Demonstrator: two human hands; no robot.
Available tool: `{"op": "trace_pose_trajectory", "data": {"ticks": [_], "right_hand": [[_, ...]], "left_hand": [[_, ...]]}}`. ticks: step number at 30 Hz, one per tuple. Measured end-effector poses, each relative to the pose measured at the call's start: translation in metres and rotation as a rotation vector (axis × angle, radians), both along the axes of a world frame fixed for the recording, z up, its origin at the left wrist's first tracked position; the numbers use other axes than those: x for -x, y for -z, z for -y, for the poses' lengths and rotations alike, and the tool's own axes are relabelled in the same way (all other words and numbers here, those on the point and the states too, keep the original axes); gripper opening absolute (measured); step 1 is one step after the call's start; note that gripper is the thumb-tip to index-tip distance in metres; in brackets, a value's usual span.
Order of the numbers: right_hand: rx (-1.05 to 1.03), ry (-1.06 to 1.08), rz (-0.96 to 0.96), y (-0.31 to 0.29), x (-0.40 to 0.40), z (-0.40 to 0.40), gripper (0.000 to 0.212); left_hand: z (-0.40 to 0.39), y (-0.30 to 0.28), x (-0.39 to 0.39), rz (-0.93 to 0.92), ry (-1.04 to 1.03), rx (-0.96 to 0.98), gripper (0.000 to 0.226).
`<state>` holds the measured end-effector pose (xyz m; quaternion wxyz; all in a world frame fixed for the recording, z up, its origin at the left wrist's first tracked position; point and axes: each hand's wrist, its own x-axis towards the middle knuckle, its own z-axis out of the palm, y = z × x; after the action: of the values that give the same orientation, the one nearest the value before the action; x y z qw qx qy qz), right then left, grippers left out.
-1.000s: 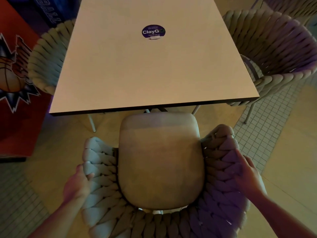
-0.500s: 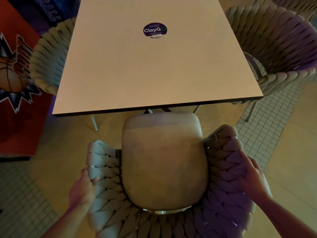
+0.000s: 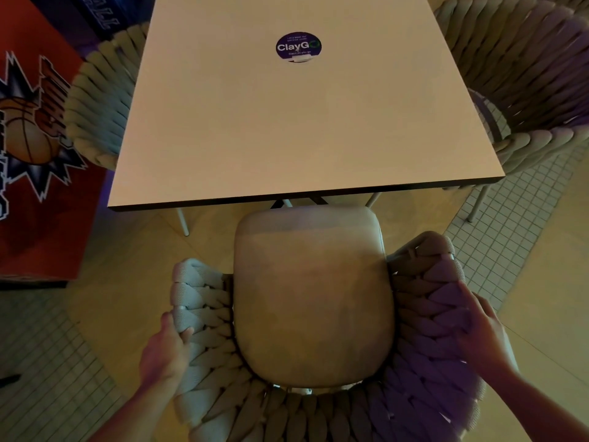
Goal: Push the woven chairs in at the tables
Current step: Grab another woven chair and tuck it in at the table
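Observation:
A woven chair (image 3: pixel 424 330) with a thick braided back and a smooth beige seat cushion (image 3: pixel 312 298) stands directly below me, facing a square pale table (image 3: pixel 287 122). The cushion's front edge sits just short of the table's near edge. My left hand (image 3: pixel 165 352) grips the chair's left woven arm from outside. On the right woven arm, my right hand (image 3: pixel 481 333) is wrapped over the rim. Two more woven chairs flank the table: one (image 3: pixel 98 100) tucked at its left side, one (image 3: pixel 535 84) at its right side.
A red panel with a basketball graphic (image 3: pixel 35 154) stands on the left, close to the left chair. A round dark sticker (image 3: pixel 298 47) marks the tabletop. The floor is beige with small white tiles (image 3: pixel 497 237) at right and lower left.
The chair and both hands have shifted slightly rightward and a little toward the table; the gap between cushion and table edge has closed a bit. My grips stay the same.

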<state>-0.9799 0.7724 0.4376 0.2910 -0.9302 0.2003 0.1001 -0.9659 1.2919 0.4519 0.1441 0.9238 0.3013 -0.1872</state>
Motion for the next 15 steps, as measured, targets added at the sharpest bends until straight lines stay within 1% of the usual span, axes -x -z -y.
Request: {"op": "trace_pose_trajectory", "data": {"ticks": [15], "right_hand": [[0.017, 0.010, -0.031, -0.0048, 0.0017, -0.0012, 0.102]], "left_hand": [[-0.0021, 0.0053, 0.0018, -0.013, -0.008, -0.017, 0.041]]}}
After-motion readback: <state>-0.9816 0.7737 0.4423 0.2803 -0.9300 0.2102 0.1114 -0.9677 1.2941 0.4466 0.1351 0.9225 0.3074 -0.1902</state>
